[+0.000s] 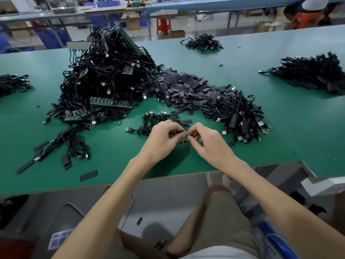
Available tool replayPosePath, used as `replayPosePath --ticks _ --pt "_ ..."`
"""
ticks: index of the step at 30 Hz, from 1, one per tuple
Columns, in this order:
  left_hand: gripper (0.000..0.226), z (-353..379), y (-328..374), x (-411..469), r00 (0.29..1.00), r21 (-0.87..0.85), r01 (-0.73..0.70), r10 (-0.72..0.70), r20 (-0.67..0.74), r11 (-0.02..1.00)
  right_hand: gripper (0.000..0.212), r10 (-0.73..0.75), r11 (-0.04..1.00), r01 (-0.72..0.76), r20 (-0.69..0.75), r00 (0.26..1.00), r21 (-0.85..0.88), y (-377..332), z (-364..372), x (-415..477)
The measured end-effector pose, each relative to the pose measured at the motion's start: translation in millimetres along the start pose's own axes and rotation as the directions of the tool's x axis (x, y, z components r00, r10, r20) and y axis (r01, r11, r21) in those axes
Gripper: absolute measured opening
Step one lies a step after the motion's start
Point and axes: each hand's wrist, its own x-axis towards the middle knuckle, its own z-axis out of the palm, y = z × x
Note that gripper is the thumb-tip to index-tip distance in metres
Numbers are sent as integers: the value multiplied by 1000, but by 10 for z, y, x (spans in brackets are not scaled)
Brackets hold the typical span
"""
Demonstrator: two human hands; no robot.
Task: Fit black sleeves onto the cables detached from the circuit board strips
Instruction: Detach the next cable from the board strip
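Both hands meet just above the green table (280,128) near its front edge. My left hand (162,139) pinches a short circuit board strip (180,132) at its left end. My right hand (207,144) pinches the strip's right end with thumb and fingertips. Part of the strip is hidden by my fingers. A small bundle of black USB cables (158,120) lies just behind my hands. A heap of flat black sleeves (190,92) spreads behind that. A tall tangle of cables with green board strips (104,81) rises at the left.
Sleeved cables (242,118) are piled to the right of my hands. More cable piles sit at the far right (313,73), far centre (203,43) and left edge (11,84). Loose sleeves (88,175) lie by the front left edge. A person on an orange stool (306,17) is behind.
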Motion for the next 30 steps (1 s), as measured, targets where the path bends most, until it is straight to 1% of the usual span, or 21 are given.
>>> replayPosePath --ticks 3,6,10,12,15,18,22,26,30 --pt "8 46 16 -25 999 41 -5 6 -32 999 9 23 998 -24 11 1000 53 19 -5 12" --pt "9 103 26 -41 998 62 11 -7 -67 998 13 62 990 -65 29 998 123 48 -21 23" --pt "9 101 9 -35 998 67 7 -3 -66 998 16 95 973 -102 46 994 205 90 -23 41" --pt "7 62 -11 -38 999 46 2 0 -48 999 14 86 974 -95 53 995 204 98 -1 47" --pt "1 24 -16 -53 999 24 13 -13 -40 1000 10 56 987 -63 46 997 149 104 30 44" --pt "2 42 4 -64 998 11 37 -36 -57 999 10 47 992 -50 28 998 118 97 31 46" --pt "3 108 58 -63 995 -6 73 -73 -73 997 6 73 984 -74 10 997 164 97 8 36" --pt "9 126 102 -69 995 -3 81 -81 -63 997 11 88 979 -89 15 996 182 101 -16 42" --pt "6 153 103 -85 992 22 87 -84 -89 996 13 95 976 -98 25 995 195 108 -33 52"
